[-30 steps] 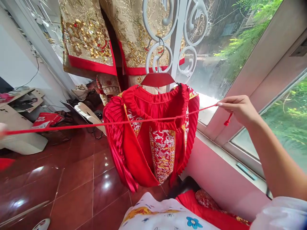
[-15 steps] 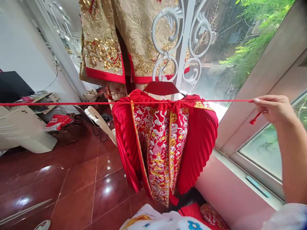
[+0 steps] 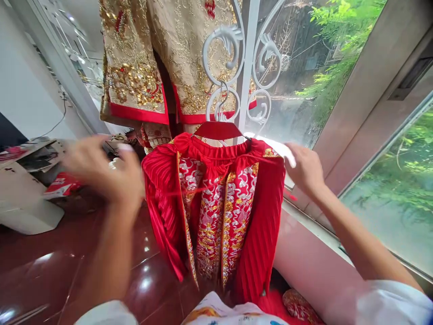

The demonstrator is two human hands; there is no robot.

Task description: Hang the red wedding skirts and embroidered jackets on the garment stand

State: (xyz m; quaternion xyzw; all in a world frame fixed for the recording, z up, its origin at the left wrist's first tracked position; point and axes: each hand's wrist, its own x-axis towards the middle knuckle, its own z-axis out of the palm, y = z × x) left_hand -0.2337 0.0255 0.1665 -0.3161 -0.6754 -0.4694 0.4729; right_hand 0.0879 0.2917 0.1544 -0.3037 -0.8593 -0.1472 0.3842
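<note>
A red pleated skirt [image 3: 260,225] with embroidered silver and gold panels [image 3: 211,221] hangs from a dark red hanger [image 3: 218,129]. Across its upper part runs a thin red cord [image 3: 199,189], slack and blurred. On the right side of the skirt, my right hand [image 3: 306,167] is closed in a pinch on the cord, whose knotted end dangles just below the fingers. My left hand [image 3: 104,171] is raised at the skirt's left side, smeared by motion. Whether its fingers hold the cord's other stretch does not show.
The hanger hooks on a white scrollwork frame [image 3: 241,67]. Behind it hangs a beige gold-sequined garment [image 3: 131,81] with red hems. A glass door [image 3: 399,189] and pink ledge [image 3: 301,253] flank the right. A white desk [image 3: 30,203] stands left on the tiled floor [image 3: 158,289].
The cord was stretched taut across the skirt and has gone slack. My right hand has moved inward to the left, and my left hand has come into view from the left.
</note>
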